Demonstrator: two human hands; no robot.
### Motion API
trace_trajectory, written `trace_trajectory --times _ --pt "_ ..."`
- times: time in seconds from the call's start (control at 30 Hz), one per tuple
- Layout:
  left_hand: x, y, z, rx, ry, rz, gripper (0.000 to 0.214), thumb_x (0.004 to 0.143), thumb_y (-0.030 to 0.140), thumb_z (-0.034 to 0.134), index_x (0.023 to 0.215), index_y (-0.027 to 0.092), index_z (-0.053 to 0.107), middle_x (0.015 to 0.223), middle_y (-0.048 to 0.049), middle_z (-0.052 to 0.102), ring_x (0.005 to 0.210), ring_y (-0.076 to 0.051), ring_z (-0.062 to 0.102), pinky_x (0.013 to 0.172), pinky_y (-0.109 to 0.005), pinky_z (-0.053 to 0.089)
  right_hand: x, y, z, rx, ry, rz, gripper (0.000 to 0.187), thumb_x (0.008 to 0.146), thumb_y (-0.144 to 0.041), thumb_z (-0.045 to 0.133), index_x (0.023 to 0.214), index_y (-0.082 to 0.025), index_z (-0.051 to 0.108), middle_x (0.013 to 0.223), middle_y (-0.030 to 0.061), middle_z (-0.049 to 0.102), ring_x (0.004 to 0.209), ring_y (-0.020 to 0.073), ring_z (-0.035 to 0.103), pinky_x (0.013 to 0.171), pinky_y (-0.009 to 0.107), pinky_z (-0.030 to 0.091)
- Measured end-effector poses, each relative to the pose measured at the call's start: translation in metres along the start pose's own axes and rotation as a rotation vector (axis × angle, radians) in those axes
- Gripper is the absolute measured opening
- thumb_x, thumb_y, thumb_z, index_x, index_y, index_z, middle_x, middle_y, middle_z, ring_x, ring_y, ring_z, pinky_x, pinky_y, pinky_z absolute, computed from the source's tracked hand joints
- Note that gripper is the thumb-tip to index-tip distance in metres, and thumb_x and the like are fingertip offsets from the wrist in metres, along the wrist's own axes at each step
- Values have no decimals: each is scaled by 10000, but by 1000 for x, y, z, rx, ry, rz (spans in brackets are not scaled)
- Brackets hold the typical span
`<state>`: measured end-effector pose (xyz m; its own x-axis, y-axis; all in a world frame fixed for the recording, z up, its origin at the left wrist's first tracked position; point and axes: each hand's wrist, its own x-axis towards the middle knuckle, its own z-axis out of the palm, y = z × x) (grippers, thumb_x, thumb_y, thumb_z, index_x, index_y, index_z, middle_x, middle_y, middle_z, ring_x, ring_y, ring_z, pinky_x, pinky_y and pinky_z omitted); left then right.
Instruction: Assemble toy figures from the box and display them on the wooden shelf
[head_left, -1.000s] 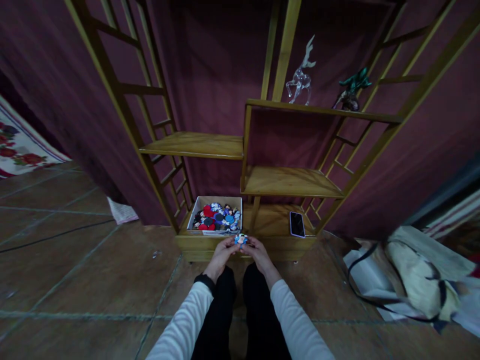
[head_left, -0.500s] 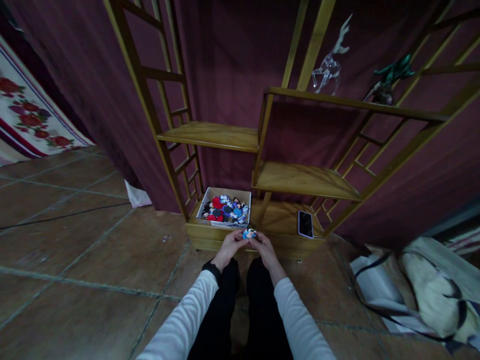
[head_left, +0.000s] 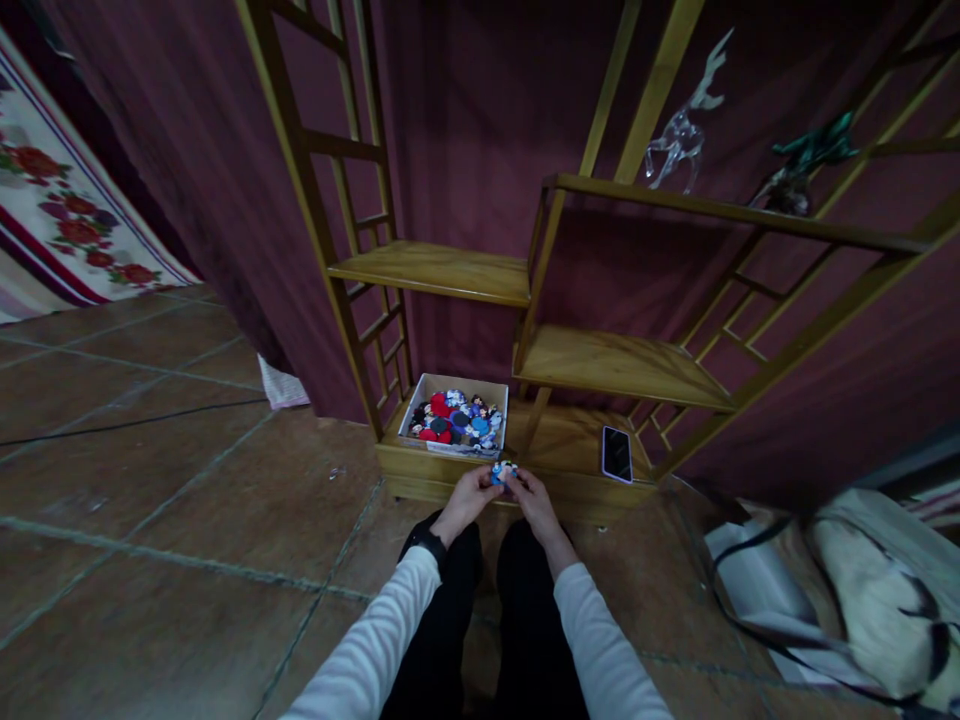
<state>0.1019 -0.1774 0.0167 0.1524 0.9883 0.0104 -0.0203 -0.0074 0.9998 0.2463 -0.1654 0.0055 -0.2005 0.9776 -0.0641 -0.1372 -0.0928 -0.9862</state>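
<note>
Pinching a partly blue figurine (head_left: 503, 471) from both sides, probably for steadiness, left hand (head_left: 465, 502) and right hand (head_left: 538, 503) hover by the bottom shelf's (head_left: 570, 441) front edge.

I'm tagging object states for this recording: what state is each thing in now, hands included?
Blue figurine: held up between two hands
Left hand: closed on the figurine
Right hand: closed on the figurine
Box: open-topped, holding many small figures
Phone: lying screen up, display dark
Glass deer: upright on the upper shelf
</note>
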Motion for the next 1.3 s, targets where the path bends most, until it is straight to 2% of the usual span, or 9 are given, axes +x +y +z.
trace_trajectory --times 0.2,0.4,0.53,0.73,0.87,1.0,1.17,1.3 --pt "0 2 -2 71 -13 -24 323 644 275 666 921 113 635 718 -25 647 683 -147 576 678 -259 436 2 1 0 -86 27 -42 325 672 -454 623 871 -199 660 824 31 665 739 178 601 655 297 495" --pt "0 1 -1 125 -23 26 309 638 195 644 936 120 614 761 -34 660 716 -151 598 691 -263 453 3 3 -4 -122 -2 -58 321 644 -430 659 873 -206 659 837 30 675 793 202 608 724 329 483" --pt "-7 4 4 329 39 71 325 657 127 603 981 148 599 813 -31 653 737 -147 597 702 -258 463 3 3 -6 -87 -16 -62 360 612 -414 689 903 -205 657 880 29 679 829 204 609 790 344 460" --pt "-19 19 10 667 118 186 455 723 107 533 1166 204 507 1118 -80 572 991 -186 560 864 -311 436 -3 -5 -4 -10 -21 -43 359 591 -356 712 911 -210 640 893 29 671 818 186 598 793 330 452" --pt "-24 27 9 878 50 235 509 790 137 459 1285 219 371 1240 -107 478 1046 -200 541 881 -331 432 -6 -10 -4 63 -28 -16 345 611 -307 693 938 -226 620 916 21 657 827 177 583 799 322 448" --pt "-25 33 8 1082 -26 298 540 816 107 388 1332 215 273 1262 -125 451 1114 -206 499 912 -342 409 -7 -12 -4 94 -51 8 317 624 -275 665 934 -233 619 923 18 645 850 178 571 817 321 437" --pt "-24 34 8 1276 -84 377 573 795 29 339 1340 170 232 1264 -151 447 1126 -213 486 923 -343 392 -6 -12 -5 66 -57 -1 312 616 -240 646 927 -238 623 941 12 635 900 186 551 850 321 414" --pt "-27 32 11 1371 -75 406 506 824 55 317 1319 141 257 1264 -166 448 1129 -223 481 917 -358 391 -5 -11 -9 54 -60 -24 333 604 -184 615 933 -233 624 973 12 629 941 192 534 882 329 393"
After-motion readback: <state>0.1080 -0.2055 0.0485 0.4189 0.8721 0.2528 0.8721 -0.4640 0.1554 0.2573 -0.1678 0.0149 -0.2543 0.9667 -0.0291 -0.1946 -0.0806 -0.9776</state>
